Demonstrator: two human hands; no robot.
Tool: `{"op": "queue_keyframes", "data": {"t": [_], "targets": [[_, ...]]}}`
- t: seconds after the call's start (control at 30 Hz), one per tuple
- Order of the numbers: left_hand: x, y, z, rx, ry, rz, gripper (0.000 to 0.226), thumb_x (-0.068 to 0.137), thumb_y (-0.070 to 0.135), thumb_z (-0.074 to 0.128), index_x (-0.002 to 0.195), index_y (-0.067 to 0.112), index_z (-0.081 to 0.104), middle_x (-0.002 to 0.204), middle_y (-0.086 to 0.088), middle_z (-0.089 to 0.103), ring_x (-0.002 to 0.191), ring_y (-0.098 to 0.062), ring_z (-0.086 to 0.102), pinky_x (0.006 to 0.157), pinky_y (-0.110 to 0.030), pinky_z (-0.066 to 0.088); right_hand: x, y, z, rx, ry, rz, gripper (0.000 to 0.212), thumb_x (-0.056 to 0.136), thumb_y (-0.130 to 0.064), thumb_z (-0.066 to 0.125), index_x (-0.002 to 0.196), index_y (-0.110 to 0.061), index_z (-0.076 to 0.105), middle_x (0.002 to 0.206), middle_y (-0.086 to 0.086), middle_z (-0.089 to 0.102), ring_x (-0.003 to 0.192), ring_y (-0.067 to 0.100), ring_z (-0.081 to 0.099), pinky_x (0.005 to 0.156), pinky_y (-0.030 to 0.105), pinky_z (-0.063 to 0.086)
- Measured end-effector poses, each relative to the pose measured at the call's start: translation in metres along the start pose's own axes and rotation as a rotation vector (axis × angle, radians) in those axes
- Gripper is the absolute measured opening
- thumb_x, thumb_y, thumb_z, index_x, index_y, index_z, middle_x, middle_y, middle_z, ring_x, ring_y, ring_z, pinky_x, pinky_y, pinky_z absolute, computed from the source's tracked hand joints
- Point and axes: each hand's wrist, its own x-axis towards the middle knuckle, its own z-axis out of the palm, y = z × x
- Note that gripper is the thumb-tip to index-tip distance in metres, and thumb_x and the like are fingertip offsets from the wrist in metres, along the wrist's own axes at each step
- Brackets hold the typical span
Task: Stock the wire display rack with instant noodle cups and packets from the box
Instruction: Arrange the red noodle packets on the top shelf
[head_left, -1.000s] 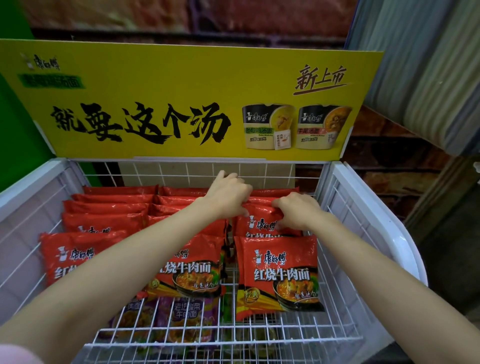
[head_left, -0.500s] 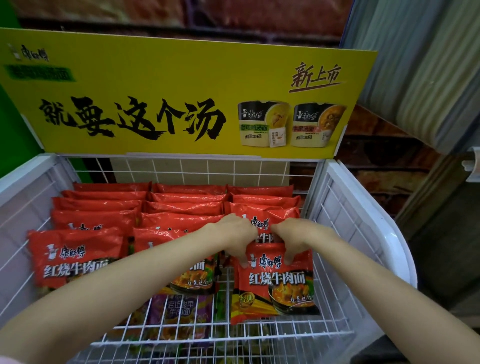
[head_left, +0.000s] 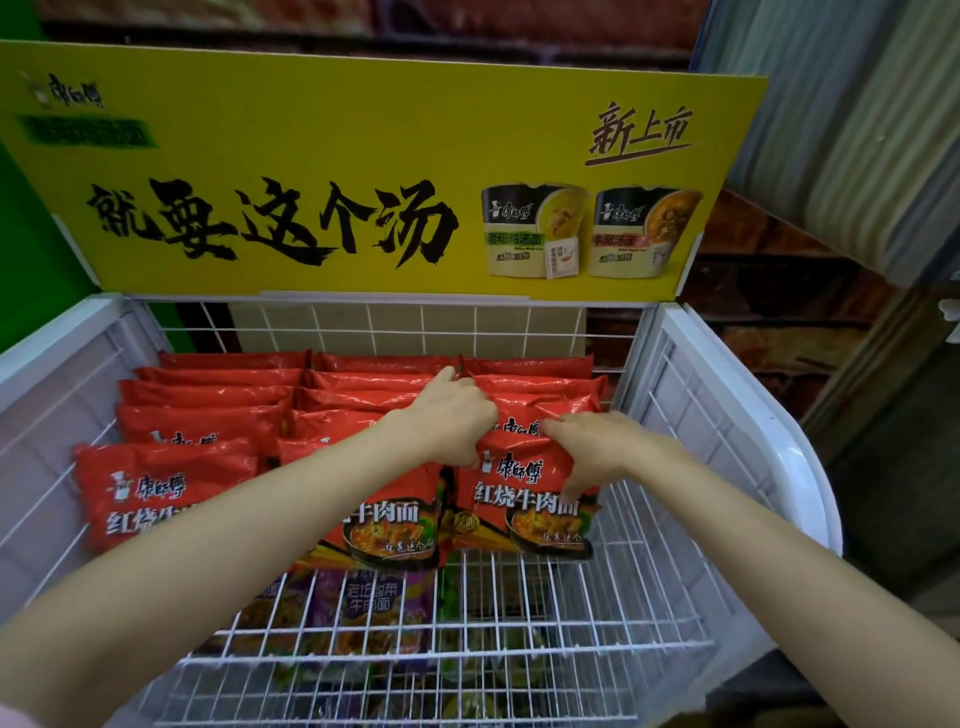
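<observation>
Squaring the right-hand row on the wire rack (head_left: 727, 395): left hand (head_left: 451, 422) and right hand (head_left: 597, 451) both pinching the front red packet (head_left: 524, 499). Next, probably, another packet from the box.

Beyond my reach, a dark reddish brick wall (head_left: 769, 291) runs across the far side. A bright green panel (head_left: 31, 249) stands at my left. Up on my right hangs a grey-blue ribbed sheet (head_left: 852, 119), with dim floor (head_left: 893, 519) beneath it.

Both hands on red noodle packets (head_left: 524, 499) in white wire rack (head_left: 727, 467), left hand (head_left: 452, 421), right hand (head_left: 597, 447)
</observation>
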Motion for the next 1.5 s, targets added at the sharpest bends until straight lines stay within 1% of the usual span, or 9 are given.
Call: {"op": "queue_keyframes", "data": {"t": [0.17,0.37,0.47,0.6,0.7,0.8,0.93,1.07,1.5], "targets": [[-0.003,0.000,-0.007,-0.036,0.032,-0.010,0.036,0.081,0.049,0.064,0.091,0.015,0.060,0.090,0.000,0.062,0.099,-0.022,0.056,0.099,-0.040,0.030,0.003,0.007,-0.003,-0.075,0.128,0.004,0.061,0.074,-0.036,0.074,0.127,-0.028,0.046,0.127,-0.003,0.058,0.122,0.021,0.050,0.104,0.041,0.031],[0.003,-0.004,-0.007,-0.120,0.031,-0.044,0.045,0.076,0.059,0.064,0.077,0.016,0.050,0.073,0.005,0.050,0.078,-0.018,0.047,0.095,-0.037,0.032,0.007,0.009,0.003,-0.099,0.068,0.077,0.075,0.072,-0.037,0.077,0.136,-0.026,0.039,0.128,0.002,0.057,0.122,0.024,0.051,0.106,0.045,0.033],[0.000,-0.014,-0.012,-0.205,0.002,-0.003,0.040,0.078,0.054,0.066,0.081,0.017,0.052,0.070,0.007,0.044,0.077,-0.016,0.042,0.082,-0.032,0.032,0.000,0.015,-0.006,-0.016,0.066,0.080,0.072,0.073,-0.044,0.075,0.133,-0.025,0.041,0.131,0.000,0.056,0.122,0.023,0.051,0.104,0.042,0.035],[-0.005,-0.024,-0.010,-0.211,0.060,0.035,0.042,0.077,0.054,0.066,0.088,0.013,0.063,0.091,0.004,0.057,0.093,-0.018,0.051,0.082,-0.033,0.036,-0.003,0.008,-0.007,-0.021,0.201,0.066,0.061,0.074,-0.052,0.070,0.123,-0.023,0.048,0.125,-0.001,0.057,0.119,0.021,0.051,0.101,0.041,0.035],[-0.006,-0.025,-0.007,-0.198,0.110,0.032,0.039,0.078,0.053,0.065,0.091,0.016,0.066,0.094,0.005,0.044,0.103,-0.017,0.043,0.087,-0.033,0.035,-0.002,0.003,-0.001,-0.014,0.294,0.069,0.065,0.074,-0.058,0.066,0.125,-0.023,0.048,0.125,-0.002,0.053,0.120,0.020,0.045,0.102,0.041,0.031],[-0.007,-0.026,-0.007,-0.222,0.131,0.012,0.038,0.076,0.055,0.066,0.091,0.019,0.066,0.094,0.006,0.041,0.101,-0.015,0.038,0.086,-0.031,0.031,-0.002,0.003,0.003,0.006,0.355,0.059,0.062,0.075,-0.058,0.065,0.124,-0.024,0.048,0.125,-0.002,0.049,0.121,0.018,0.040,0.104,0.040,0.028],[-0.010,-0.031,-0.006,-0.204,0.182,-0.008,0.029,0.079,0.052,0.065,0.084,0.023,0.064,0.093,0.008,0.043,0.101,-0.015,0.037,0.086,-0.031,0.029,0.002,0.006,0.005,0.109,0.324,0.091,0.045,0.078,-0.052,0.065,0.111,-0.024,0.051,0.121,-0.003,0.049,0.119,0.018,0.040,0.101,0.038,0.031],[-0.013,-0.035,-0.003,-0.247,0.206,-0.030,0.023,0.082,0.045,0.065,0.081,0.023,0.064,0.094,0.007,0.047,0.105,-0.016,0.041,0.087,-0.031,0.029,0.002,0.005,0.005,0.162,0.297,0.114,0.040,0.079,-0.050,0.065,0.107,-0.026,0.049,0.121,-0.003,0.048,0.119,0.017,0.040,0.100,0.039,0.032],[-0.025,-0.009,0.007,-0.465,0.499,0.018,0.017,0.088,0.032,0.058,0.099,0.021,0.065,0.105,0.000,0.054,0.107,-0.019,0.044,0.090,-0.035,0.033,-0.021,-0.036,0.018,0.356,0.514,0.183,0.058,0.081,-0.048,0.065,0.129,-0.024,0.043,0.126,-0.002,0.037,0.122,0.017,0.030,0.102,0.041,0.029]]}}
